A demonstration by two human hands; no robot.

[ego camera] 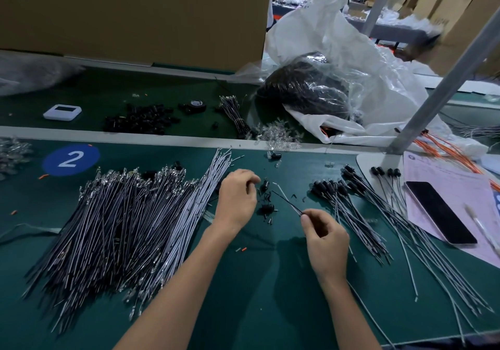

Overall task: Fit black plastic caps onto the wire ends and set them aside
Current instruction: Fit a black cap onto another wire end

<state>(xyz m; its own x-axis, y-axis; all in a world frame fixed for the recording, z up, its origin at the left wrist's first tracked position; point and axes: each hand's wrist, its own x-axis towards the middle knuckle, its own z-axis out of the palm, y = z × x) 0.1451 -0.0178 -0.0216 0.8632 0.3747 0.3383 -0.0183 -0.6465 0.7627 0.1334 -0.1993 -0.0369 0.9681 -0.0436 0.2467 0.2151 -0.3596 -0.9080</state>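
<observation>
- Right hand (326,237): thumb and forefinger pinch a thin wire (284,200). The wire runs up and left from the fingertips, and its free end hangs over the loose caps.
- Left hand (238,198): fingers curled inward, tips just beside a small black cap (264,186). Can't tell if they pinch anything; the fingers hide it.
- More loose caps (267,209) lie on the green mat (257,282) between the hands. They are short matte black plastic cylinders, with tiny black offcuts around them.
- Uncapped wire pile (121,227) lies left of the hands: a dense fan of thin grey and dark insulated strands, with clear glassy tips at the far ends.
- Capped wires (351,203) lie right of the hands in a looser fan, each with a black cap on its far end.
- Bulk cap heap (140,121) sits on the far strip of the bench, a black tape roll (196,104) near it.
- Clear plastic bag (305,89) is crinkled and holds a dark mass of parts.
- Blue round sticker (71,159) on the mat reads "2" in white.
- Phone (439,211), with a glossy black screen, lies on a pink printed form (460,187); the print is too small to read.
- Small white device (62,112) with a dark display sits far left.
</observation>
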